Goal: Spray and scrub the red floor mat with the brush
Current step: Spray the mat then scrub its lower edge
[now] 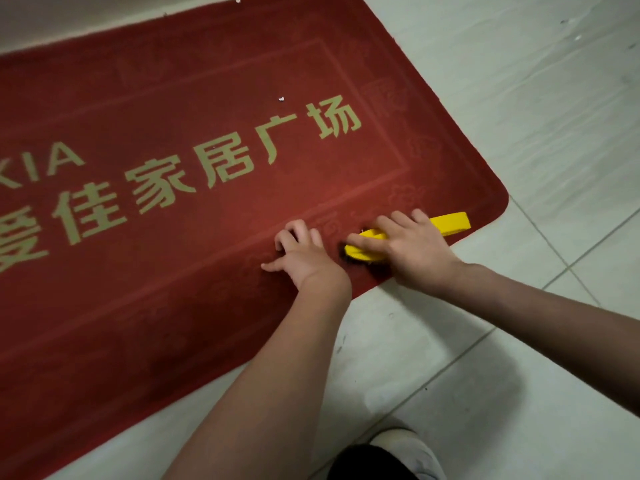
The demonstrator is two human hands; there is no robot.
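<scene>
Down on the tiled floor (519,133), the red floor mat (207,237) is lying flat with pale lettering. The right hand (412,251) is closing its grip around the yellow brush (450,223), pressing it onto the mat's near corner. The left hand (304,254) is resting fingers-spread on the mat just beside it.

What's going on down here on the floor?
A person is scrubbing a red mat that lies on a pale tiled floor. The right hand presses a yellow brush onto the mat near its corner and near edge. The left hand rests on the mat beside it, fingers spread, seemingly holding it flat. A small white speck sits further up the mat. No spray bottle is in view.
</scene>
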